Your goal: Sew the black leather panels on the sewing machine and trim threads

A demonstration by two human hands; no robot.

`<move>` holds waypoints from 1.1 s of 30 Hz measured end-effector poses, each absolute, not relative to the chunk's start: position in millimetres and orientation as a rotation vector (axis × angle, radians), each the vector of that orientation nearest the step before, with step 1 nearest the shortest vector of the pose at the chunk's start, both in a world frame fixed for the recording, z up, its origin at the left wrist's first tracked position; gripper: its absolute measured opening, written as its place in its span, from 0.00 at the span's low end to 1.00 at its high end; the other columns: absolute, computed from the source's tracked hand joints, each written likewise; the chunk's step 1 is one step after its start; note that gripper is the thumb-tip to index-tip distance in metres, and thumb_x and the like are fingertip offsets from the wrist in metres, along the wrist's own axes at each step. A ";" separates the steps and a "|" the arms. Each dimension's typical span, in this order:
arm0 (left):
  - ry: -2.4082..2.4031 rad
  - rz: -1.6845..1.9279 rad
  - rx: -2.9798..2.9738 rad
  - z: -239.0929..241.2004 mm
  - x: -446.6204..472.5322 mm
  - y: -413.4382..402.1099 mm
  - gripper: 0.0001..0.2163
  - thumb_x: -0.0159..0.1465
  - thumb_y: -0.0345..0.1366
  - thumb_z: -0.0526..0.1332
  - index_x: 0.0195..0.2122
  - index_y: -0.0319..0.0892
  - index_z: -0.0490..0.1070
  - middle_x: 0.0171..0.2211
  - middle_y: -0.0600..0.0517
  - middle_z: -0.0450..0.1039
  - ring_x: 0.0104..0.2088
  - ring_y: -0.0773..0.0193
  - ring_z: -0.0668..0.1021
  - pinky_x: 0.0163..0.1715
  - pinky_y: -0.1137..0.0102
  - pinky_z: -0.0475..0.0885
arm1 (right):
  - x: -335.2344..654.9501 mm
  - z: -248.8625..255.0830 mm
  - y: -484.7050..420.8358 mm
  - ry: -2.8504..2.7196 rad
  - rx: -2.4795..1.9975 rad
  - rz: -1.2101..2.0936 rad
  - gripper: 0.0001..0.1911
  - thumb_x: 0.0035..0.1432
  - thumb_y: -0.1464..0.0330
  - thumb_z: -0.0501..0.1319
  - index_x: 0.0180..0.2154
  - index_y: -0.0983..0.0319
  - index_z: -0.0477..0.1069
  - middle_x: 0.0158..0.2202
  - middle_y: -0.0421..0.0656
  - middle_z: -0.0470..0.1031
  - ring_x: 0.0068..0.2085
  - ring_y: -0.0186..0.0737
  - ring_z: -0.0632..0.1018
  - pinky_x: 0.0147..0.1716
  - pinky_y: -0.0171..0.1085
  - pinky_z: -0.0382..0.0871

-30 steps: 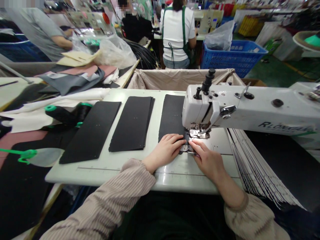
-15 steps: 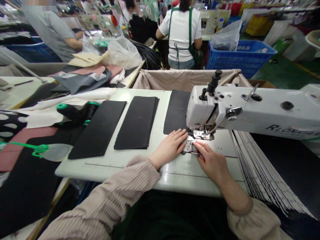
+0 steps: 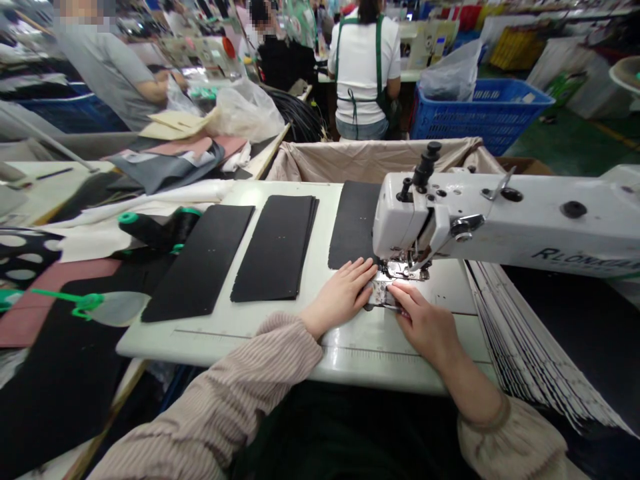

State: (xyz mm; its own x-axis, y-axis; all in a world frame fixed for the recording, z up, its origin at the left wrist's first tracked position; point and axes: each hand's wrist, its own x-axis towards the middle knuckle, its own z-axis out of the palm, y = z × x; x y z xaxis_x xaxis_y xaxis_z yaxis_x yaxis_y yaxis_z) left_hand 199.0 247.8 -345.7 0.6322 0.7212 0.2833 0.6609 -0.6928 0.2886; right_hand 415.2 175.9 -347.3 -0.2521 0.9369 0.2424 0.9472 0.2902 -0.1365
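Note:
A white sewing machine [image 3: 500,223] reaches in from the right, its needle head over a black fabric piece [image 3: 354,223]. My left hand [image 3: 343,293] lies flat, fingers stretched out, on the near end of that piece just left of the presser foot [image 3: 395,273]. My right hand [image 3: 423,323] is curled at the near side of the foot, fingertips pinched on the fabric's edge over the metal plate.
Two more black fabric stacks [image 3: 277,247] [image 3: 203,260] lie on the white table [image 3: 240,320] to the left. Black thread cones [image 3: 157,230] sit at its left edge. A stack of white sheets [image 3: 525,347] fans out on the right. Other people work beyond a cloth-lined bin [image 3: 360,157].
The black piece has fed away under the foot, and both hands have shifted slightly forward with it. The view has drifted a little left.

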 end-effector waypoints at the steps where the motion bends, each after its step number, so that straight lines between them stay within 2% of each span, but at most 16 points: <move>1: 1.147 0.563 2.699 -345.7 199.0 248.0 0.22 0.72 0.38 0.51 0.67 0.43 0.57 0.69 0.49 0.55 0.69 0.57 0.57 0.69 0.57 0.53 | 415.3 -347.2 175.9 -2.287 -1.720 -0.050 0.27 0.63 0.69 0.55 0.63 0.52 0.63 0.64 0.37 0.66 0.42 0.41 0.81 0.30 0.38 0.75; 7: 1.146 0.568 2.689 -345.1 199.6 248.3 0.23 0.72 0.38 0.51 0.68 0.43 0.55 0.69 0.49 0.55 0.69 0.57 0.56 0.68 0.55 0.53 | 416.1 -347.3 175.8 -2.278 -1.722 -0.038 0.27 0.62 0.69 0.56 0.63 0.52 0.63 0.64 0.38 0.67 0.41 0.41 0.81 0.30 0.38 0.74; 14: 1.162 0.588 2.686 -343.0 199.9 246.2 0.21 0.72 0.38 0.52 0.65 0.43 0.60 0.67 0.48 0.58 0.68 0.57 0.60 0.68 0.57 0.54 | 416.4 -349.3 176.7 -2.256 -1.701 -0.003 0.26 0.63 0.68 0.55 0.62 0.53 0.64 0.63 0.39 0.67 0.45 0.42 0.80 0.32 0.37 0.74; 24: 1.206 0.625 2.668 -348.8 202.4 249.8 0.31 0.70 0.42 0.53 0.70 0.35 0.46 0.71 0.40 0.47 0.71 0.51 0.49 0.68 0.54 0.50 | 415.4 -345.1 173.0 -2.204 -1.700 0.021 0.24 0.64 0.67 0.54 0.61 0.53 0.64 0.62 0.38 0.68 0.48 0.42 0.78 0.33 0.37 0.72; 25: 1.221 0.626 2.677 -347.1 203.2 249.8 0.31 0.70 0.43 0.53 0.70 0.35 0.46 0.70 0.39 0.48 0.71 0.50 0.51 0.68 0.53 0.51 | 415.4 -345.1 172.4 -2.199 -1.700 0.015 0.24 0.64 0.67 0.54 0.61 0.52 0.64 0.62 0.39 0.68 0.48 0.43 0.78 0.33 0.37 0.71; 27: 1.301 0.649 2.672 -340.9 206.2 249.0 0.28 0.71 0.43 0.52 0.68 0.35 0.51 0.65 0.39 0.59 0.67 0.49 0.61 0.66 0.53 0.54 | 415.5 -345.8 171.3 -2.182 -1.707 0.004 0.23 0.64 0.67 0.54 0.60 0.52 0.64 0.61 0.39 0.69 0.47 0.43 0.78 0.33 0.37 0.71; 29: 1.461 0.705 2.613 -333.2 210.9 246.0 0.24 0.72 0.44 0.50 0.64 0.37 0.58 0.54 0.40 0.72 0.58 0.50 0.72 0.61 0.54 0.61 | 415.8 -346.8 170.8 -2.155 -1.714 -0.004 0.22 0.65 0.66 0.54 0.59 0.53 0.66 0.60 0.40 0.71 0.47 0.43 0.78 0.33 0.37 0.70; 31: 1.638 0.762 2.536 -327.9 216.7 238.4 0.22 0.72 0.46 0.48 0.60 0.37 0.64 0.47 0.41 0.75 0.51 0.50 0.76 0.56 0.55 0.65 | 416.3 -346.8 170.8 -2.129 -1.703 -0.002 0.20 0.65 0.66 0.54 0.57 0.53 0.67 0.58 0.40 0.72 0.47 0.43 0.78 0.33 0.36 0.70; 33: 1.763 0.761 2.500 -328.1 220.8 223.1 0.25 0.71 0.50 0.50 0.59 0.37 0.64 0.52 0.38 0.72 0.55 0.48 0.73 0.57 0.55 0.64 | 417.4 -344.5 170.0 -2.106 -1.666 0.020 0.19 0.65 0.67 0.54 0.56 0.54 0.68 0.57 0.40 0.73 0.47 0.43 0.78 0.34 0.36 0.70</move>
